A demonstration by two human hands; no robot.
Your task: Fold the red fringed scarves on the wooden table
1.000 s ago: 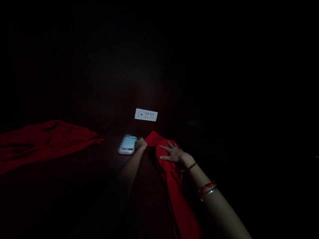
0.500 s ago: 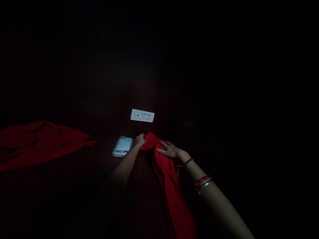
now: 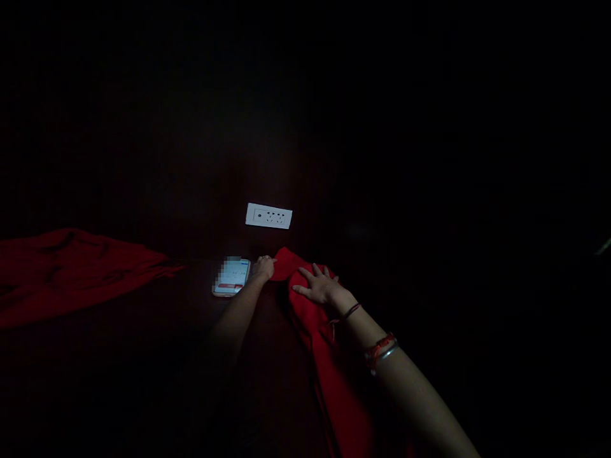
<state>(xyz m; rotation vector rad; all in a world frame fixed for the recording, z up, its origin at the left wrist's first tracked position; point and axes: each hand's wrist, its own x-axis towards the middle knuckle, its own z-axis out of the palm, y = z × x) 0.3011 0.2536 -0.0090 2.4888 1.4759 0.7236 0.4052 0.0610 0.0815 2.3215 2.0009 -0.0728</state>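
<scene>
Right hand (image 3: 322,289) lies splayed across softly creased red cloth (image 3: 329,369).

Our left hand (image 3: 263,268) just left of frame centre, low-middle height; back of hand showing, fingers curled in, fingertip end turned right. Our left forearm (image 3: 241,318) slants down-left from it, fading into dark at lower middle. Our right hand (image 3: 321,287) just right of centre, palm down, fingers spread wide, thumb (image 3: 301,291) stretched left. Our right wrist (image 3: 347,303) near straight; our right forearm (image 3: 415,388), bare, better lit, runs diagonally to bottom edge, right of middle.
</scene>
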